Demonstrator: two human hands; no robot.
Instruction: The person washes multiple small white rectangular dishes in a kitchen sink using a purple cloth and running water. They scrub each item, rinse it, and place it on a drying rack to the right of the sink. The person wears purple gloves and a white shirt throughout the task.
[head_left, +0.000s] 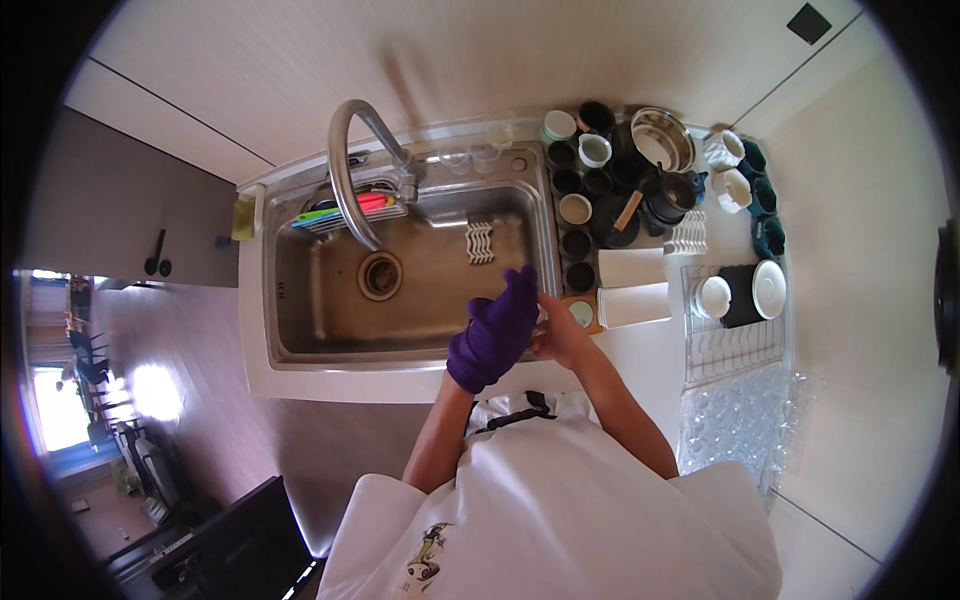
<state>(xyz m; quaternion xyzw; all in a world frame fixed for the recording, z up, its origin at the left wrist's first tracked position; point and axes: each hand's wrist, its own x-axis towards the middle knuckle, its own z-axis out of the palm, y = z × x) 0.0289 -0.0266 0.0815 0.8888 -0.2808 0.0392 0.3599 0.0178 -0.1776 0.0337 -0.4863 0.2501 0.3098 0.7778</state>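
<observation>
My left hand (495, 326) wears a purple glove or cloth mitt, and its fingers point up over the near right corner of the stainless steel sink (442, 358). Bare, my right hand (559, 334) is beside it at the sink's right edge. A small pale or clear thing shows between the two hands, mostly hidden; which hand bears it I cannot tell. A white wavy rack piece (480, 243) lies on the sink floor, right of the drain (380, 276). Over the sink's left half arches the metal faucet (345, 165).
Dark cups (577, 244), a steel pot (663, 140) and white rectangular dishes (634, 305) crowd the counter right of the sink. Farther right are a wire rack (731, 360) with plates and bubble wrap (735, 420). Colourful utensils (375, 202) lie in a sink basket; clear glasses (485, 159) stand behind the basin.
</observation>
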